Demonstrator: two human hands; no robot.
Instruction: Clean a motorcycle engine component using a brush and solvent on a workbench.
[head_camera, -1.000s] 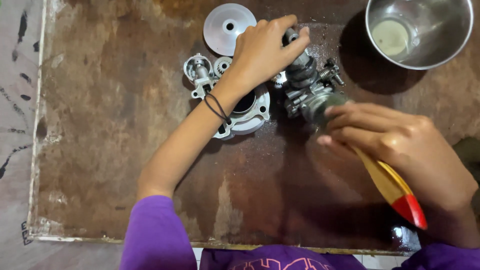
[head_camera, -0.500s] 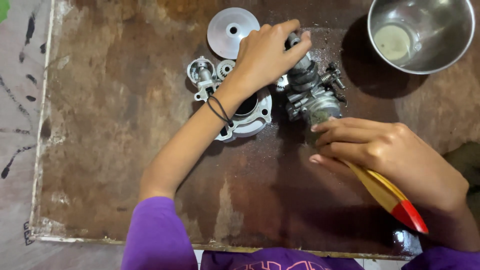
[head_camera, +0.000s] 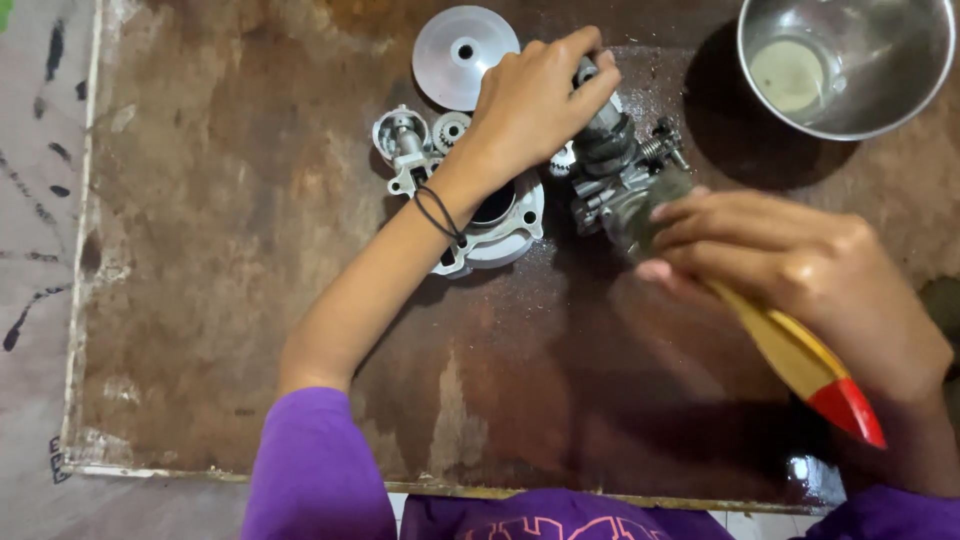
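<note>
Resting on a stained brown desk (head_camera: 230, 300), seen from the head camera: one small engine part (head_camera: 625, 175), dark grey metal with a spring and fittings at its side, just right of the desk's middle top. Left hand (head_camera: 535, 100) lay curled over its top end, fingers closed round it, a black band (head_camera: 440, 215) on the wrist. Right hand (head_camera: 790, 265) was closed round a brush (head_camera: 800, 360) with a yellow handle and red tip; the fingers lay pressed against the part's lower end, and the brush head was hidden behind them, so whether it met the metal could not be told.

Items about them:
- pale metal housing (head_camera: 500, 225) with a round bore, just left of the part, under the left wrist
- small silver casting (head_camera: 400, 140) and a toothed gear (head_camera: 450, 130), beside the housing, close together
- round silver disc (head_camera: 465, 55) with a centre hole, near the top edge, touching the left hand's knuckles in view
- steel bowl (head_camera: 905, 95) at top right, well apart from the hands, a little pale liquid (head_camera: 790, 75) in its bottom
- purple sleeves (head_camera: 315, 465) at the lower edge
</note>
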